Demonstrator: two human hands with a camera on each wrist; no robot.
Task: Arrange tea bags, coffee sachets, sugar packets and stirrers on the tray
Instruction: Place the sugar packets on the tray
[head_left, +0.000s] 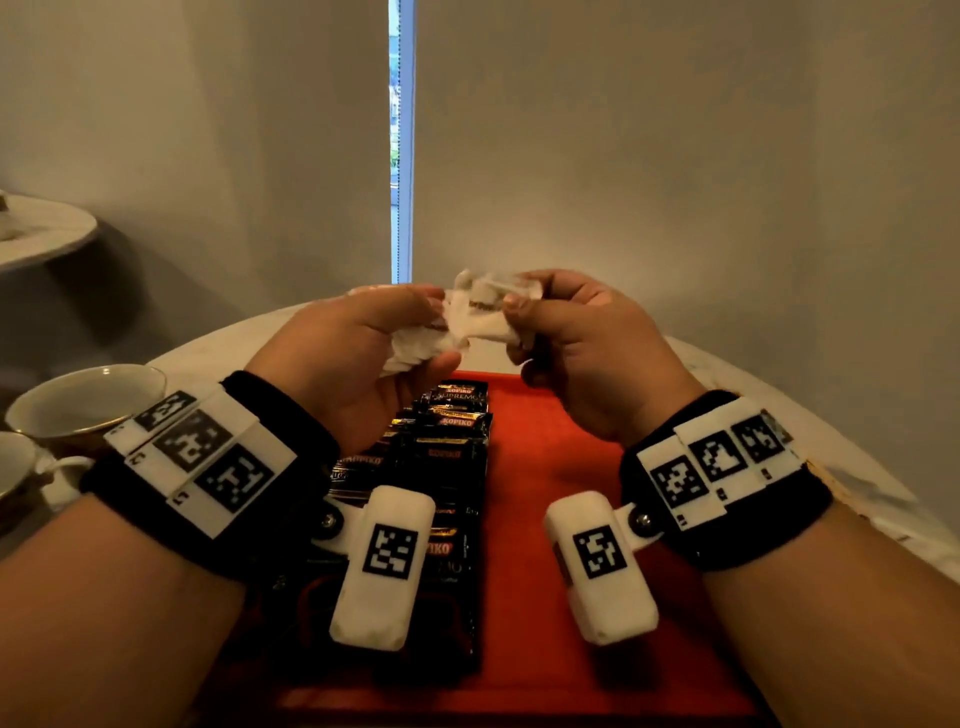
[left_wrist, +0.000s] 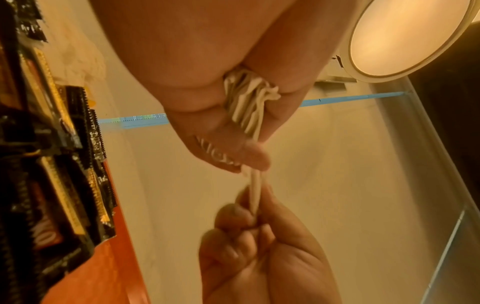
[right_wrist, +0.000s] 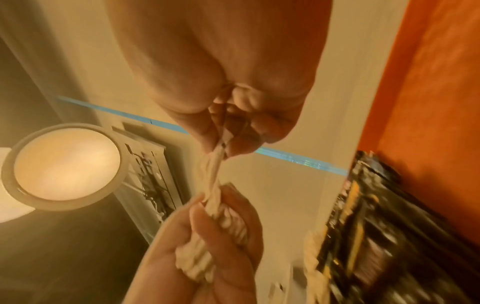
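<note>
Both hands hold one bunch of white paper packets (head_left: 478, 322) above the far end of the red tray (head_left: 571, 519). My left hand (head_left: 436, 327) grips most of the bunch (left_wrist: 246, 98) in its curled fingers. My right hand (head_left: 519, 327) pinches one packet's end (right_wrist: 213, 181) between thumb and fingers, and the packets stretch between the two hands. Black coffee sachets (head_left: 452, 431) lie in an overlapping column down the tray's left side, partly hidden by my left wrist. I cannot read what the white packets are.
The tray sits on a round white table (head_left: 779, 395). Two cups (head_left: 83, 400) stand at the left. More white packets (left_wrist: 83, 61) lie on the table past the tray's far end. A small round side table (head_left: 41, 234) stands at far left. The tray's right half is bare.
</note>
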